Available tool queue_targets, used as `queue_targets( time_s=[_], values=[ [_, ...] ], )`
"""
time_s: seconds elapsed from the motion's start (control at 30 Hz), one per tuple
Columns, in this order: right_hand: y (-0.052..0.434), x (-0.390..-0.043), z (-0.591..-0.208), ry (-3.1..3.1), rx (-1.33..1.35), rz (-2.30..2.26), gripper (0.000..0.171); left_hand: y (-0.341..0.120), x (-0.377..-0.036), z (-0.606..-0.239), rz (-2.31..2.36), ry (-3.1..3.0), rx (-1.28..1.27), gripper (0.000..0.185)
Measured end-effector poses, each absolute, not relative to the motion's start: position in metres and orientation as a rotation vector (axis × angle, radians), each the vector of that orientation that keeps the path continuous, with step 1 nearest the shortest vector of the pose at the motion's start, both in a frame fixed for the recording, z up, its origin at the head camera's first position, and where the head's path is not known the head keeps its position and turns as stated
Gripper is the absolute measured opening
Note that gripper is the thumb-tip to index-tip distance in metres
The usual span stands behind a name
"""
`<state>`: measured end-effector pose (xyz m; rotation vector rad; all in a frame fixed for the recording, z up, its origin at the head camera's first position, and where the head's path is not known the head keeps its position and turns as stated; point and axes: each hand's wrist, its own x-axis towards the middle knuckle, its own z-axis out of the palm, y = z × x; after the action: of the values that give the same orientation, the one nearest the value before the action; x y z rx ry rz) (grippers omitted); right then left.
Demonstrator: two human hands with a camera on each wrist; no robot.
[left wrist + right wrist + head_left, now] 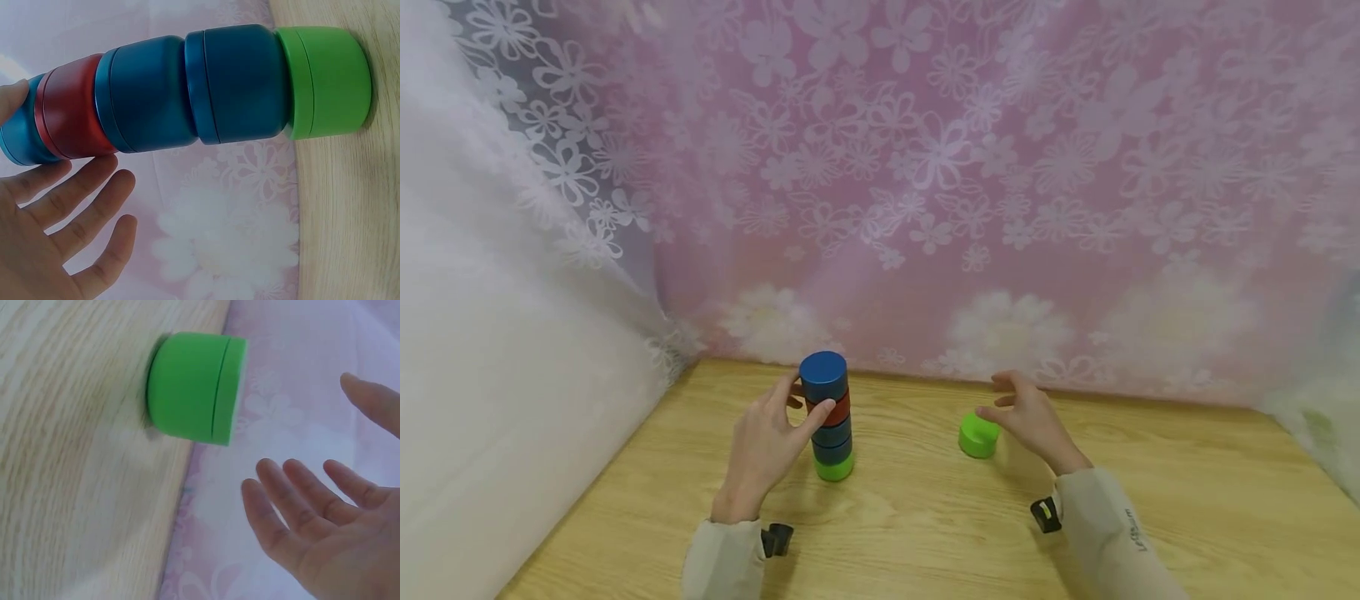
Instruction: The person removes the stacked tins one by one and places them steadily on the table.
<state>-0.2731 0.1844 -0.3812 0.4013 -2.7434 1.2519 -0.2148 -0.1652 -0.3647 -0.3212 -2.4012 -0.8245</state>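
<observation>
A stack of round tins point(830, 417) stands upright on the wooden table point(925, 533): green at the bottom point(325, 81), two dark blue, one red point(69, 106), and a lighter blue one on top point(823, 375). My left hand point(807, 400) is at the stack's upper part, with the thumb against the red tin and the fingers straight and spread beside it point(59, 144). A loose green tin point(978, 436) sits to the right of the stack. My right hand point(996, 398) hovers just right of that loose green tin point(194, 387), fingers spread point(319, 437), touching nothing.
A pink floral curtain point(925, 167) hangs close behind the table's back edge. White cloth point(490, 375) drapes along the left side. Bare wood lies in front of the stack and the loose tin.
</observation>
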Motion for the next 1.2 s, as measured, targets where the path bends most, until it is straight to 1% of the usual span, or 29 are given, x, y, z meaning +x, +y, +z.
queue_targets(
  time_s=[0.23,0.67,1.07,1.2],
  values=[
    [0.181,-0.272,-0.375,-2.636,0.404,1.265,0.045,-0.166,-0.215,-0.364,-0.808,-2.398,-0.318,0.059],
    [0.173,-0.268,-0.367,-2.544,0.434,1.277,0.04,-0.174,-0.214,-0.37,-0.895,-2.399,-0.323,0.064],
    [0.161,-0.266,-0.358,-2.516,0.448,1.352,0.041,-0.175,-0.217,-0.373,-0.992,-2.502,-0.318,0.071],
    [0.154,-0.266,-0.355,-2.497,0.462,1.383,0.04,-0.176,-0.218,-0.375,-1.011,-2.528,-0.331,0.069]
  ],
)
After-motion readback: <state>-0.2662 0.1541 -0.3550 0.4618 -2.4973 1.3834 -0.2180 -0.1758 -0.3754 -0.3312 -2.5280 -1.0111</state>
